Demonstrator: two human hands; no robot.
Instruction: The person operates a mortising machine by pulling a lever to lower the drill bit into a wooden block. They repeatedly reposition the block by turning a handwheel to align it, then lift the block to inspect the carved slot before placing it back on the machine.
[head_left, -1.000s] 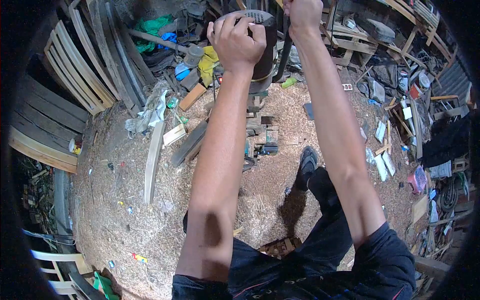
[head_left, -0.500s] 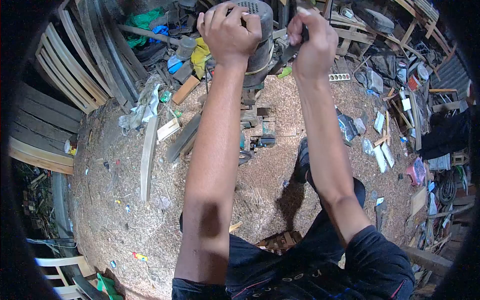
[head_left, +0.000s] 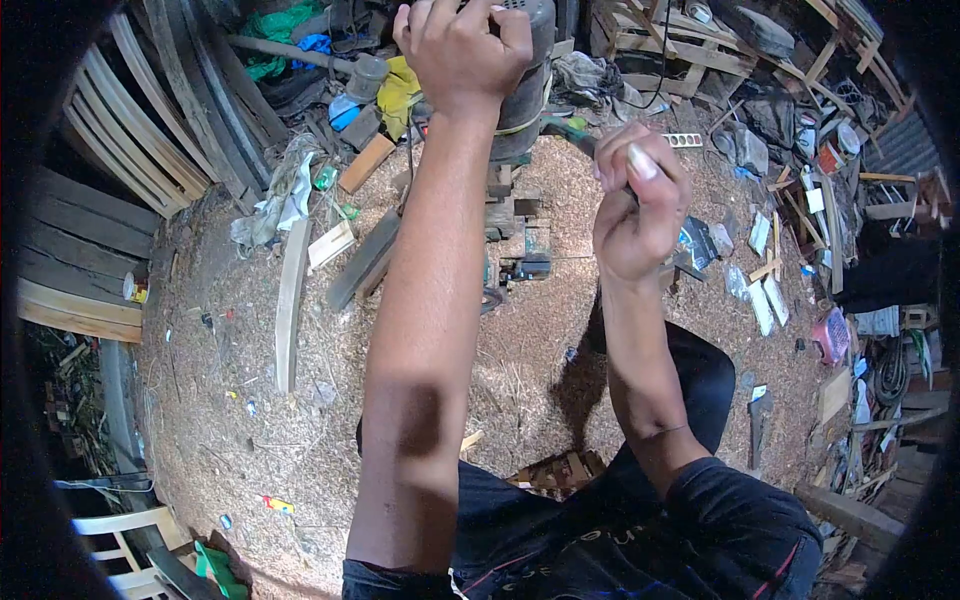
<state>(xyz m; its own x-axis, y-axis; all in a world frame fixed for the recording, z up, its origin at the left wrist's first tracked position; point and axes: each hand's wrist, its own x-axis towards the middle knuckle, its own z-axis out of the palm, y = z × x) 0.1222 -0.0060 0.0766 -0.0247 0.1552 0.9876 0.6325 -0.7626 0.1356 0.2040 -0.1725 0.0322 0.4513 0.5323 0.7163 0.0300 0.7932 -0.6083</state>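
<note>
My left hand (head_left: 465,55) is closed over the top of an upright dark cylindrical motor housing (head_left: 525,100), its fingers curled at the perforated cap. The housing stands above a metal stand with a dark block (head_left: 525,268) low on it. Beside the housing, my right hand (head_left: 642,200) is closed in a fist with the thumb bent over. From its upper left side a dark bar (head_left: 575,137) runs toward the housing. My fingers hide its near end, and whether it joins the machine cannot be made out.
Wood shavings (head_left: 230,400) cover the floor. Curved wooden slats (head_left: 125,140) lean at the left, and a long board (head_left: 292,310) lies nearer. A white power strip (head_left: 683,140) sits beyond my right hand. Scrap wood, a pink basket (head_left: 830,335) and coiled cable (head_left: 893,378) crowd the right.
My right hand has come down and toward me, away from the top of the housing, and the dark bar has swung lower. My left hand remains on the housing.
</note>
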